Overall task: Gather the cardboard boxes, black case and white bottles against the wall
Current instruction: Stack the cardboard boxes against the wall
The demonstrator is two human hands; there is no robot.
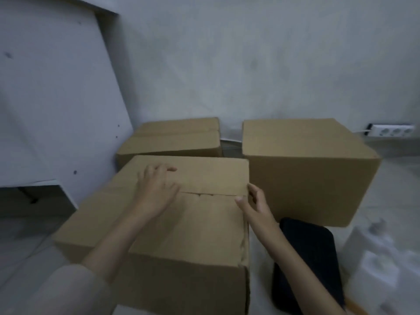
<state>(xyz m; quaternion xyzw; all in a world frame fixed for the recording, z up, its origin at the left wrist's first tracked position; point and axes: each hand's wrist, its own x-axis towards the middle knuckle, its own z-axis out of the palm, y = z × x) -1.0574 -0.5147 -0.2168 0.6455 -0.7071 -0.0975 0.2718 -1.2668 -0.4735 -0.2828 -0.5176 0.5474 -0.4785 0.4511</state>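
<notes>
Three cardboard boxes stand on the floor. The nearest box (186,228) is in front of me; my left hand (156,189) lies flat on its closed top flaps. My right hand (254,205) touches its right top edge, fingers apart. A flatter box (177,138) sits behind it against the wall. A larger box (304,167) stands at the right by the wall. The black case (313,258) lies on the floor right of the near box, partly under my right forearm. Blurred white bottles (377,262) stand at the far right.
A white board (56,98) leans against the wall at the left. A white power strip (393,130) lies by the wall at the far right. A thin cable runs along the floor between the two rear boxes.
</notes>
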